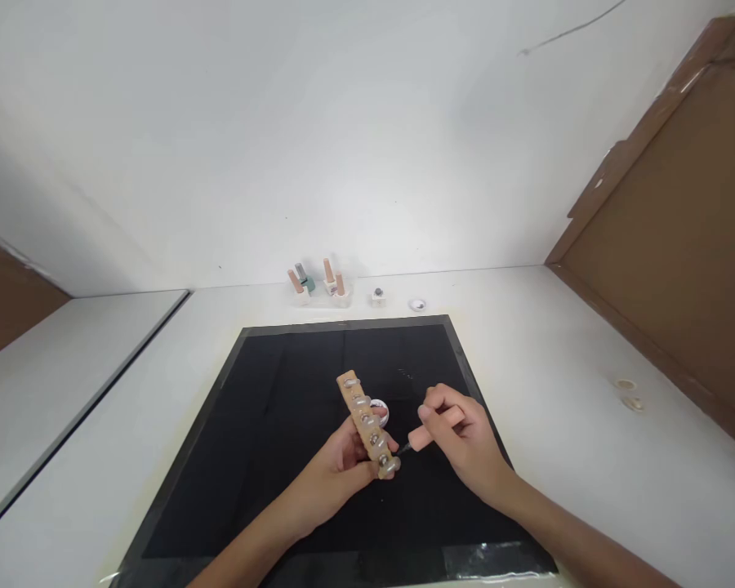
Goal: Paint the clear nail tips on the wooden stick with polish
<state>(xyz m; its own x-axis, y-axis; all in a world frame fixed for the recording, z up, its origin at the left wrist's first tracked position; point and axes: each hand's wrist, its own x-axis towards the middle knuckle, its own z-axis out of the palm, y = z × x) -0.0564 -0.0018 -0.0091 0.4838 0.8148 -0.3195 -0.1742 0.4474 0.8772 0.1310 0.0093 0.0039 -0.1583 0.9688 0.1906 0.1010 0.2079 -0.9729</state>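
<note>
My left hand (336, 469) is closed around a narrow wooden strip (345, 378), held tilted above a black mat (245, 441). Along the strip stand several pale, glossy false nails (371, 420) on small round mounts. Between the fingers and thumb of my right hand (456, 433) is a nail polish brush (420, 438) with a peach-coloured cap as its handle. Its dark bristle tip points left, close to the false nail at the strip's near end; I cannot tell whether they touch. A small white round dish (379, 412) shows partly behind the strip.
Several nail polish bottles (340, 292) stand in a clear tray (322, 305) by the back wall. Right of them are a small bottle without its cap (378, 299) and a round white lid (417, 305). Two small rings (632, 403) lie at the right. Brown cardboard (679, 245) borders that side.
</note>
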